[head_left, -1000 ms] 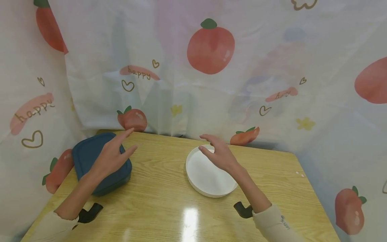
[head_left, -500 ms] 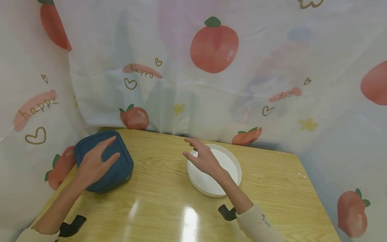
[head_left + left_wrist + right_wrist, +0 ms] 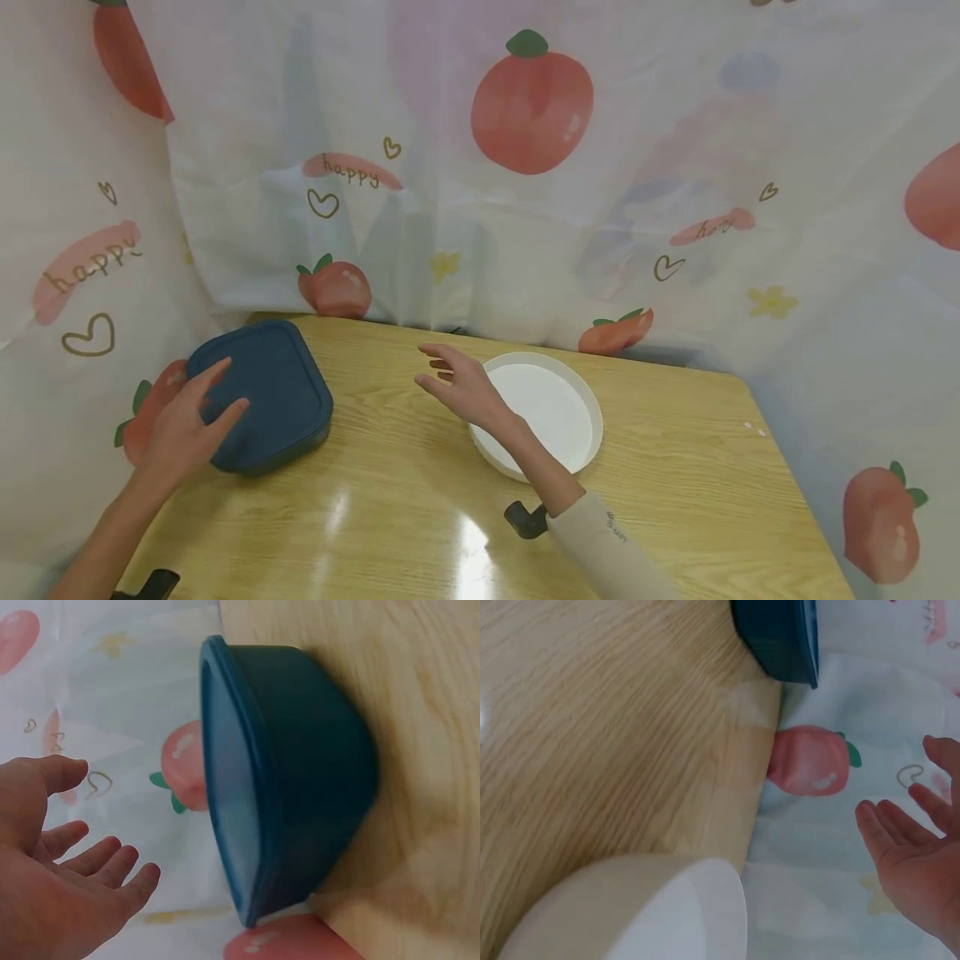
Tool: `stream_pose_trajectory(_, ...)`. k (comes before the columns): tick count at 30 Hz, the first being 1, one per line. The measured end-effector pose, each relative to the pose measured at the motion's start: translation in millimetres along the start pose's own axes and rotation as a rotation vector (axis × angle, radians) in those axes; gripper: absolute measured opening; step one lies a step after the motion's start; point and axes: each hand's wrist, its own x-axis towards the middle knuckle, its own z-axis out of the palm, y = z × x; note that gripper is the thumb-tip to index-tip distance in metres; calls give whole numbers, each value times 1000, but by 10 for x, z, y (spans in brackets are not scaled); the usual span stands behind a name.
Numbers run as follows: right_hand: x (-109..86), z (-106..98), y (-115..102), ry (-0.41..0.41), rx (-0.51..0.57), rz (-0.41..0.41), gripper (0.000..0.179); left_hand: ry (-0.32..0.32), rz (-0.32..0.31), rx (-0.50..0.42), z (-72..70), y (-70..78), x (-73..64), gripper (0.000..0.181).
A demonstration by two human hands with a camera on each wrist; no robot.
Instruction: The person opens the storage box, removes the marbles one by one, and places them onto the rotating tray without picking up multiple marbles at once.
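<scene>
A dark blue lidded container [image 3: 277, 392] with rounded corners stands at the table's back left. My left hand [image 3: 183, 429] hovers over its near left side, fingers loosely spread and holding nothing. In the left wrist view the hand [image 3: 75, 877] is apart from the container [image 3: 315, 765], on its lid side. A round white shallow dish [image 3: 551, 408] with a low rim sits right of the table's middle. Above the dish's left edge hangs my right hand [image 3: 461, 387], fingers relaxed, nothing in it. The right wrist view has this hand [image 3: 915, 840] apart from the dish [image 3: 697, 915].
The wooden table [image 3: 397, 500] has light grain and a bright reflection near the front. A white curtain [image 3: 420, 100] printed with red fruit hangs along the back and both sides. Black wrist mounts [image 3: 527, 520] sit at the wrists.
Both hands have moved left: the left from the container's middle to its near left side, the right from over the dish to its left edge. Container and dish stay in place.
</scene>
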Motion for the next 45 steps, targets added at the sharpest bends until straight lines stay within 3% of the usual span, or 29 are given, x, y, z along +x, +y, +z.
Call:
stream_pose_trajectory(6, 153, 247, -35, -47, 70, 16, 49, -13, -68, 39, -21, -165, -46, 70)
stream_pose_trajectory(9, 236, 396, -28, -75, 102, 16, 48, -32, -110, -2, -34, -251, -75, 72)
stream_pose_trajectory(19, 400, 771, 0, -108, 193, 59, 49, -23, -140, -122, 5, -430, -141, 73)
stream_pose_trajectory(24, 498, 927, -14, -121, 209, 72, 51, -47, -191, -135, 12, -494, -156, 77)
stream_pose_trajectory(32, 588, 1112, -21, -156, 262, 120, 54, -110, -300, -197, 35, -578, -155, 87)
stream_pose_trajectory(39, 610, 1220, 20, -186, 315, 138, 58, -133, -331, -235, 88, -665, -168, 94)
stream_pose_trajectory(45, 617, 1316, 32, -200, 380, 159, 62, -125, -324, -373, 164, -741, -193, 100)
